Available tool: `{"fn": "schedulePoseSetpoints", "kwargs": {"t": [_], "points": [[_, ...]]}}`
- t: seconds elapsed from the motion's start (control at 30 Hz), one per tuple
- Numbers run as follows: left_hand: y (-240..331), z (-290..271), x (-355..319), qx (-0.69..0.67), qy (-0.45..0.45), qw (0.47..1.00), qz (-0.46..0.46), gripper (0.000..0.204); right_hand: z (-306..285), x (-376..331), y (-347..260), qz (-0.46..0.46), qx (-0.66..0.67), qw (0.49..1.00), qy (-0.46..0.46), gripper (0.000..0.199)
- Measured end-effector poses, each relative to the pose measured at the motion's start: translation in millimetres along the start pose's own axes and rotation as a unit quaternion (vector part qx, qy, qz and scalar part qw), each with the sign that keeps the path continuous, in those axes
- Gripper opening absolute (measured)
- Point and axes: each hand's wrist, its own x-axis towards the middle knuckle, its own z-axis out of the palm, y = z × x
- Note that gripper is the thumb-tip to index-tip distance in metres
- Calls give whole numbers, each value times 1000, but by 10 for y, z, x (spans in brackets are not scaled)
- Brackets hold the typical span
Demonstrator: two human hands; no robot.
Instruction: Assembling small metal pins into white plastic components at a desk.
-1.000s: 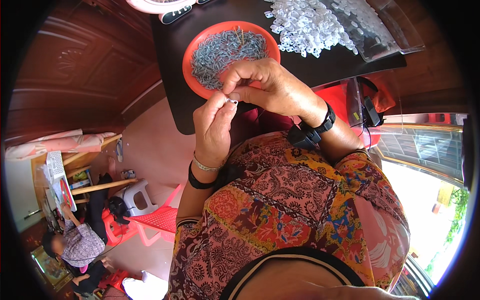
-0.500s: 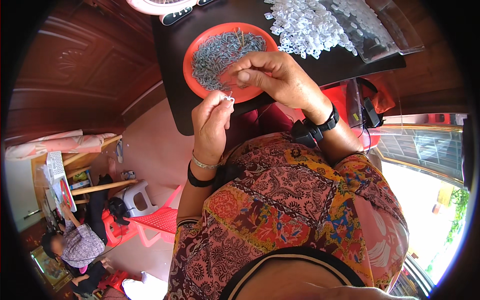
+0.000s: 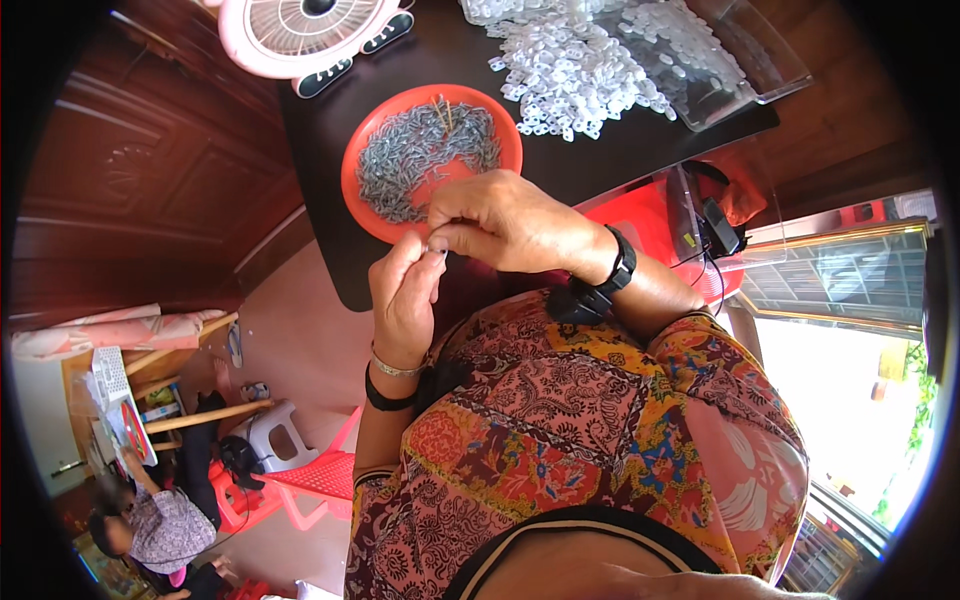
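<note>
Dark desk [image 3: 330, 190] carries an orange plate [image 3: 360, 195] of small grey metal pieces [image 3: 415, 160]. Left hand [image 3: 403, 300] and right hand [image 3: 505, 222] meet fingertip to fingertip, each grip pinched nearly closed on one tiny piece [image 3: 436, 247], mostly hidden. Likely light, stiff, easily dropped; best pinched at its ends.

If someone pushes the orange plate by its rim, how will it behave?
The orange plate looks thin and plastic, so probably light. On the smooth black table it would likely slide rather than tip. Its heap of small grey pieces may shift or spill.
</note>
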Motion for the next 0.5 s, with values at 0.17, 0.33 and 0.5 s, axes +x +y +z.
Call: {"fn": "schedulePoseSetpoints", "kwargs": {"t": [0.17, 0.33, 0.5], "points": [[-3, 32, 9, 21, 8, 1000, 14, 25, 0, -20, -8, 14, -29, 999, -3, 7], [28, 20, 30, 25, 17, 999, 29, 24, -80, 21, -44, 34, -6, 999, 3, 12], [5, -61, 0, -4, 15, 999, 34, 21, -585, 85, 211, 79, -159, 977, 121, 13]]}}
